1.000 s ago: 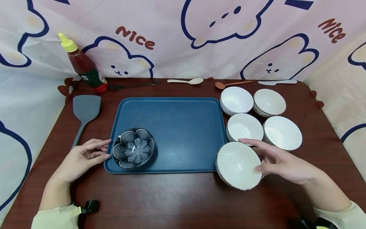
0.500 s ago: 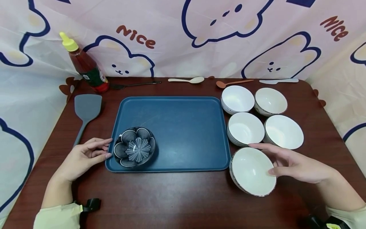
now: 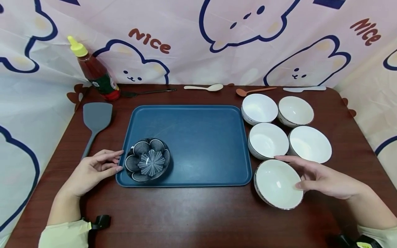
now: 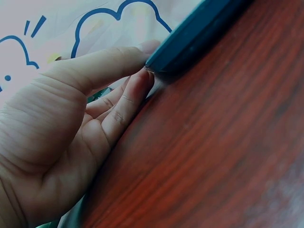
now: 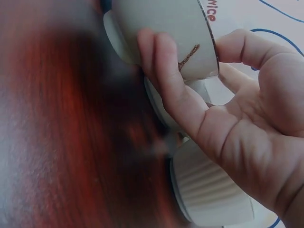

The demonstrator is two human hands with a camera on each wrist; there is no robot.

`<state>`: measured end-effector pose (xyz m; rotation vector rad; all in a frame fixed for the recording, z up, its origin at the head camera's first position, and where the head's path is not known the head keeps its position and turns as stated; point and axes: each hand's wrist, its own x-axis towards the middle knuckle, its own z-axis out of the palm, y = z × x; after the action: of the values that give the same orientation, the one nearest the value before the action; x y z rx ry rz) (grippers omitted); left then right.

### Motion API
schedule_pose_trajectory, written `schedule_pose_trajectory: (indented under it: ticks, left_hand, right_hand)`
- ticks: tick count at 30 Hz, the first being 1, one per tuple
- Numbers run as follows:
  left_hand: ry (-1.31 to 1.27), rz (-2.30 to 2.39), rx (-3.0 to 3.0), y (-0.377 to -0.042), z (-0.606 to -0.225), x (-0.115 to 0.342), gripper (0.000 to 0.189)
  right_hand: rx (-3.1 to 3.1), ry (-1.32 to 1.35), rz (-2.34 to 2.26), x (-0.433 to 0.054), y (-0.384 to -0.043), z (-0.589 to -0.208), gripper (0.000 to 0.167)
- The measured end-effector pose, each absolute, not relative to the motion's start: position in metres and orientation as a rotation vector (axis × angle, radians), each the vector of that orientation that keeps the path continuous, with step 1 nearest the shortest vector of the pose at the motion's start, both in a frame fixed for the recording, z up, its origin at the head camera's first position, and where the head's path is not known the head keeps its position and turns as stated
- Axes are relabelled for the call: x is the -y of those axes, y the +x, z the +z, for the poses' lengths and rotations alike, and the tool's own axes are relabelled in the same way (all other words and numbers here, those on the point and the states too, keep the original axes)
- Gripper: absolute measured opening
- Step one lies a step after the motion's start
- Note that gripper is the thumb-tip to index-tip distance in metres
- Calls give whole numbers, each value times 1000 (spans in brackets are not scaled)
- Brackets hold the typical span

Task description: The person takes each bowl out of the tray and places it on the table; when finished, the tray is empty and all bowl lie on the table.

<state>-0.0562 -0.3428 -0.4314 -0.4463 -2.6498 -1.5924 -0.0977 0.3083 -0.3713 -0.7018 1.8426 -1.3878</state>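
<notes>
At the left edge of the blue tray [image 3: 198, 144], my left hand [image 3: 90, 172] pinches the rim; the left wrist view has the thumb over the tray edge [image 4: 185, 45] and fingers beneath. My right hand [image 3: 322, 177] grips a white bowl [image 3: 277, 184] just off the tray's near right corner. Its thumb lies over the bowl's rim while the fingers support the outer wall, as the right wrist view shows on the bowl's side [image 5: 166, 23]. A dark petal-patterned bowl [image 3: 151, 162] sits on the tray's near left part.
Several white bowls [image 3: 268, 139] stand right of the tray. A grey spatula [image 3: 97, 115] lies to its left, with a yellow-capped sauce bottle [image 3: 99, 77] behind. Along the back lie a dark fork [image 3: 149, 92], a cream spoon [image 3: 214, 88], a brown spoon [image 3: 243, 92] and a pale knife [image 3: 304, 89].
My right hand has carried the white bowl rightward, from overlapping the tray's near right corner to beside it. The left hand has stayed at the tray rim.
</notes>
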Motion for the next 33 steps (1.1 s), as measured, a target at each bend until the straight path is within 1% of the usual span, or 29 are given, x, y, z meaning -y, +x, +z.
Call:
schedule_pose_trajectory:
  ticks: [6,15,26,33]
  left_hand:
    - [-460,-1612,2638,-57,-432,342,55]
    - [-465,-1639,2616,-56,-433,342,54]
    - [-475,-1630,2604,-57,-433,341,54]
    - [-467,-1616,2613,-55,-434,342,54]
  right_hand:
    - [-1871,-625,-1358,-311,-96,-374,72]
    - [-1903,-586,-1346,-311,-94,-376,73]
    - [-1741,-595,-1459,-318,-96,-380,77]
    - [-1775,-598,-1447,-319,-94,-375,73]
